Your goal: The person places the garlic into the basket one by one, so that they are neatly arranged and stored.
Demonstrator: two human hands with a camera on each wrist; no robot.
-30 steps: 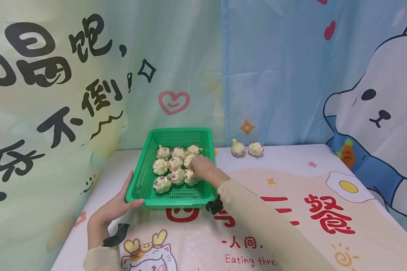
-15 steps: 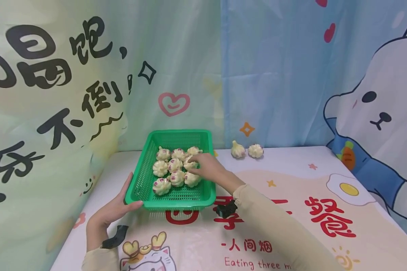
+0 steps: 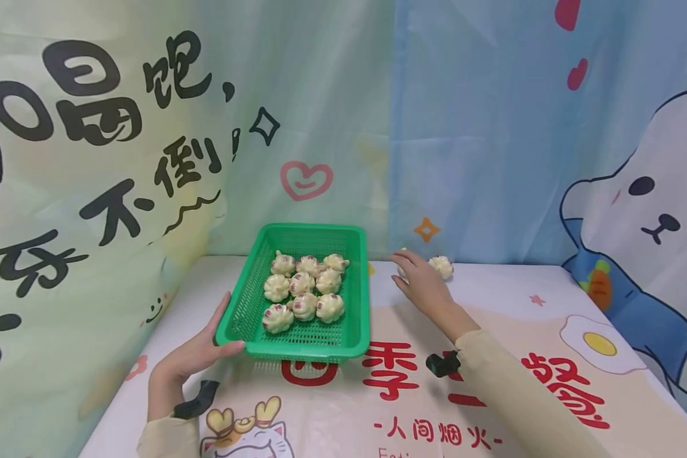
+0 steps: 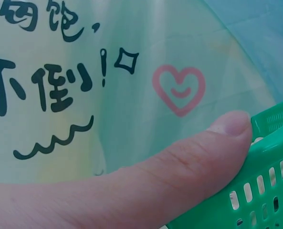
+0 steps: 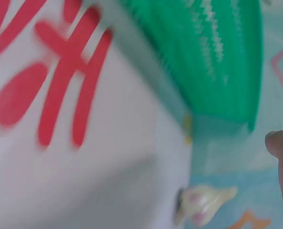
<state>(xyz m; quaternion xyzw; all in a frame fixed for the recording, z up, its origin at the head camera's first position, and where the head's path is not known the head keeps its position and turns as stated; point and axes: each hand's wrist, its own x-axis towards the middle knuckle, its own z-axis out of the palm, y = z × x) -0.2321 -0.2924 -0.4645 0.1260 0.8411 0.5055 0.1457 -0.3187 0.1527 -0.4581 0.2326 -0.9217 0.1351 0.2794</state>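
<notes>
In the head view a green plastic basket [image 3: 320, 351] holds several white garlic bulbs [image 3: 304, 306] with purple marks. My left hand [image 3: 190, 356] holds its near left corner, the fingers along the left side and the thumb at the near rim; the left wrist view has the thumb [image 4: 203, 160] against the rim. To the right of the basket my right hand [image 3: 426, 286] is stretched out with nothing in it, over a garlic bulb [image 5: 203, 204] that it mostly hides in the head view. A second garlic bulb [image 3: 442, 266] lies just right of that hand.
The table [image 3: 380, 280] bears a printed cover with red characters and a fried-egg picture [image 3: 601, 343]. Right behind the basket and loose bulbs hangs a printed curtain [image 3: 332, 127]. A black wrist mount [image 3: 443, 364] sits on the right wrist.
My right hand has left the bulbs in the basket and moved right, to the loose garlic bulbs at the back. My left hand stays at the basket's corner. The head view has shifted slightly.
</notes>
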